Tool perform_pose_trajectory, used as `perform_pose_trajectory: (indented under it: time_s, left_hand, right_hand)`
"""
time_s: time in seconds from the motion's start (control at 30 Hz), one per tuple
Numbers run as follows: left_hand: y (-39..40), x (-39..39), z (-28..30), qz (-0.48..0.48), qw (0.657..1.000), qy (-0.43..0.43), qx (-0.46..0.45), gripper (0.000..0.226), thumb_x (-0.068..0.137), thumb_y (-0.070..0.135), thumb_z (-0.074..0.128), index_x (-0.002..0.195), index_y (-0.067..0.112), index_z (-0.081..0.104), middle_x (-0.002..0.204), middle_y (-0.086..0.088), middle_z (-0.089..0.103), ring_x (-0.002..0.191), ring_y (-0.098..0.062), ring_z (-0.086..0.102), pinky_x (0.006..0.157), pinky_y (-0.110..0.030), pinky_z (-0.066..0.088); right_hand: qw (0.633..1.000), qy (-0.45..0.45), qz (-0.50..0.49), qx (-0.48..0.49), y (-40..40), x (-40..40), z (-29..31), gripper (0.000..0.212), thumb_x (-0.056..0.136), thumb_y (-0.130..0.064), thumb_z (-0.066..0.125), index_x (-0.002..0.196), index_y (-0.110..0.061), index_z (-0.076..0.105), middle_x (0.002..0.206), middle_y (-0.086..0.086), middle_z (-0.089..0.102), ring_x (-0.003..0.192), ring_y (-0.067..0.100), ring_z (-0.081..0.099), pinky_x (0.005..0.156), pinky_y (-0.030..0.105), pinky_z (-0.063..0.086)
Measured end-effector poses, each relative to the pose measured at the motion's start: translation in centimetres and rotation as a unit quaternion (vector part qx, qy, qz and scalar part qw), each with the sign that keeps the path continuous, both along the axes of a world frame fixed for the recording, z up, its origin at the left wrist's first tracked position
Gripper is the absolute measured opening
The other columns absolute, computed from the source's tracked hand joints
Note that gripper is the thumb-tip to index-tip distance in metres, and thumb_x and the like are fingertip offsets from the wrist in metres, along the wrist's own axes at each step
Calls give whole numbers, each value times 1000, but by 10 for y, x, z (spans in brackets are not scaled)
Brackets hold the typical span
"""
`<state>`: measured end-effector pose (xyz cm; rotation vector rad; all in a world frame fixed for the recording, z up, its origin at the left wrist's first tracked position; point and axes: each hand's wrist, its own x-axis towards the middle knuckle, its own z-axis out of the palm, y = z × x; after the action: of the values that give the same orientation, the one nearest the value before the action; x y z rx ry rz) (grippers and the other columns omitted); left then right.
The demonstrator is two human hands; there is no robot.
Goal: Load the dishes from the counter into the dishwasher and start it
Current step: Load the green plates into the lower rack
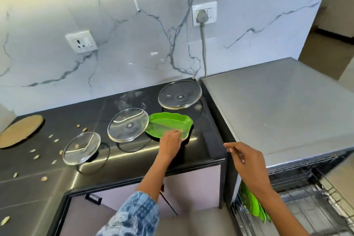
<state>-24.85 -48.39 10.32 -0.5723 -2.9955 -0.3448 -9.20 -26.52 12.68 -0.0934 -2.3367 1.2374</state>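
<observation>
Worktop (134,161): black, glossy, set against a white marble-look wall.

Green dish (169,125): leaf-shaped, divided into compartments, lying flat on the worktop near its right end, between the middle and far glass lids.

Left hand (170,144): reaching over the worktop; fingers (177,133) curled over the near rim of the green dish, gripping it. Patterned blue sleeve (134,216) on that arm.

Right hand (243,157): in the air above the gap between worktop and dishwasher, holding nothing; fingers loosely bent, thumb and forefinger tips close together.

Glass lids, three, each upside down on the worktop: near lid (82,148) at left, middle lid (128,124) just beside the green dish, far lid (180,94) by the wall.

Dishwasher (283,113): steel-topped, right of the worktop, door open, wire rack (310,197) pulled out. Green plates (251,204) stand on edge in the rack's left side.

Wooden board (19,130): round, far left. Scattered pale seed husks (44,178) across the left of the worktop.

Wall sockets: one (81,41) at left, one (204,13) with a grey plug and cord.
</observation>
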Motion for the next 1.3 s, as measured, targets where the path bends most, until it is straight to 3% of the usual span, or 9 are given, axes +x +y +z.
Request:
perform_pose_trajectory:
  time_s: [0.13, 0.3, 0.4, 0.53, 0.7, 0.87, 1.03, 1.17, 1.3]
  left_hand:
    - [-9, -16, -14, -68, 997, 1, -45, 21, 76, 30, 75, 85, 10, 75, 87, -6, 72, 77, -30, 66, 63, -33, 52]
    - [-15, -4, -22, -149, 986, 58, -48, 23, 53, 10, 86, 71, 12, 72, 66, -3, 70, 53, -27, 65, 43, -24, 47]
    - [-10, 23, -25, -221, 966, 121, -56, 13, 68, 13, 68, 80, 14, 74, 75, 0, 73, 61, -19, 67, 53, -21, 49]
    - [8, 65, -9, -295, 936, 184, -56, 38, 74, 14, 41, 88, 12, 76, 85, 0, 74, 72, -10, 70, 71, -22, 54]
    - [43, 110, 38, -381, 889, 245, -56, 32, 82, 8, 44, 92, 8, 74, 84, -2, 72, 72, -13, 68, 79, -25, 52]
    - [104, 169, 56, -458, 850, 260, -2, 25, 88, 6, 49, 95, 7, 73, 88, -4, 72, 78, -16, 68, 83, -26, 45]
    - [171, 224, 39, -509, 821, 244, 85, 21, 89, 11, 65, 109, 9, 71, 110, -3, 70, 102, -17, 65, 89, -29, 48]
    - [206, 257, 10, -472, 842, 198, 172, 33, 93, 20, 62, 123, 6, 62, 127, -6, 61, 116, -18, 58, 100, -33, 44]
    - [220, 254, -64, -428, 897, 36, 102, 37, 95, 22, 50, 130, 10, 54, 133, -4, 57, 121, -16, 51, 103, -31, 38]
  right_hand:
    - [1000, -21, -13, -5, 3, -5, -13, 27, 84, -1, 64, 99, -22, 72, 89, -16, 69, 81, -1, 62, 70, 10, 48]
    - [999, -46, -20, 0, 5, -2, -22, 24, 85, -5, 65, 99, -23, 72, 85, -16, 69, 76, 1, 63, 66, 13, 50]
    - [998, -51, -16, 16, 7, 3, -24, 25, 85, -5, 65, 101, -24, 70, 87, -15, 69, 77, 4, 65, 69, 21, 55]
    - [997, -26, 36, 68, 12, 13, -23, 30, 82, -7, 69, 107, -24, 68, 101, -15, 67, 89, 4, 64, 74, 27, 56]
    - [968, -9, 84, 235, 18, 32, -16, 53, 67, -16, 83, 117, -22, 65, 112, -6, 66, 97, 11, 64, 70, 21, 53]
    - [965, 5, 38, 260, 59, 101, -6, 29, 75, -26, 59, 102, -34, 61, 91, -11, 70, 71, 15, 68, 46, 22, 49]
    - [971, -8, -44, 237, 116, 191, -14, 17, 72, -13, 65, 87, -22, 68, 86, -2, 66, 66, 20, 64, 41, 26, 46]
    - [974, -40, -116, 191, 161, 250, -46, 10, 76, -7, 70, 84, -12, 72, 88, -3, 67, 72, 14, 62, 57, 23, 45]
    - [970, -91, -188, 127, 192, 280, -102, 13, 67, -8, 80, 78, -9, 73, 81, -1, 66, 65, 10, 60, 59, 21, 45]
